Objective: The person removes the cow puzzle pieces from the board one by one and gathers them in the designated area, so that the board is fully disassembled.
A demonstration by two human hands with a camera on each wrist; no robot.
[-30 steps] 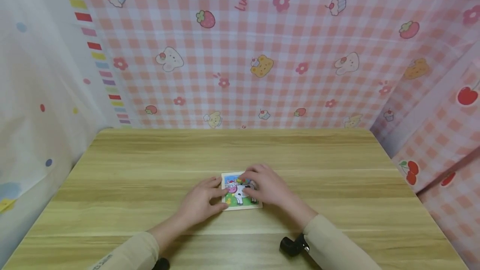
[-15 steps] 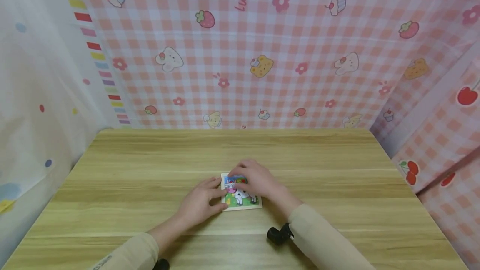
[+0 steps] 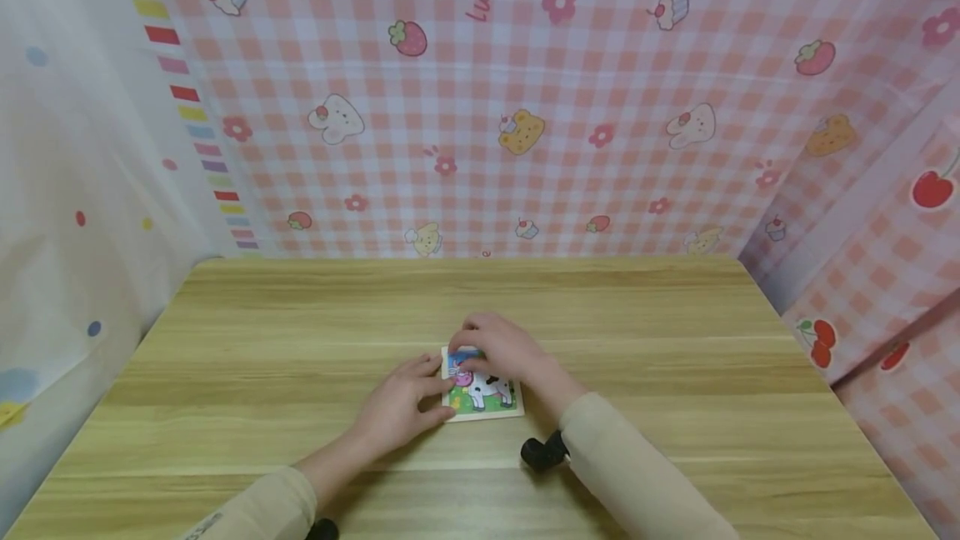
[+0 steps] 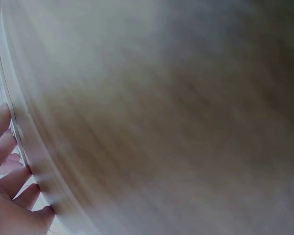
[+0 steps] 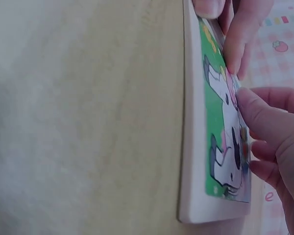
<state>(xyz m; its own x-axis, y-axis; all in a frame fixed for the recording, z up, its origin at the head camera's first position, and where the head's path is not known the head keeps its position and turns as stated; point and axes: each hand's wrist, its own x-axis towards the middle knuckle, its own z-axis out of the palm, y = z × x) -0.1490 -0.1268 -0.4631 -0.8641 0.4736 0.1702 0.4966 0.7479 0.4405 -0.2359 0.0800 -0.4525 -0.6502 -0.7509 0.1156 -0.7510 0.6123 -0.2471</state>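
A small cow picture board, which looks like a wooden jigsaw puzzle in a pale frame, lies flat on the table. At its left edge my left hand rests with spread fingers, thumb by the near left corner and a fingertip on the picture. My right hand arches over the far left part, its thumb and fingertips touching the picture near the cow's head. Whether they pinch a piece cannot be told. The far left part is partly hidden. In the left wrist view, the left hand shows only at the edge.
The wooden table spreads out around the board. Behind it hangs a pink checked cloth, with a white dotted cloth at the left. Black wrist devices stick out beneath the sleeves.
My right hand has moved left across the picture, from the cow's body towards its head and the far left corner, uncovering the right side. The left hand has stayed in place.
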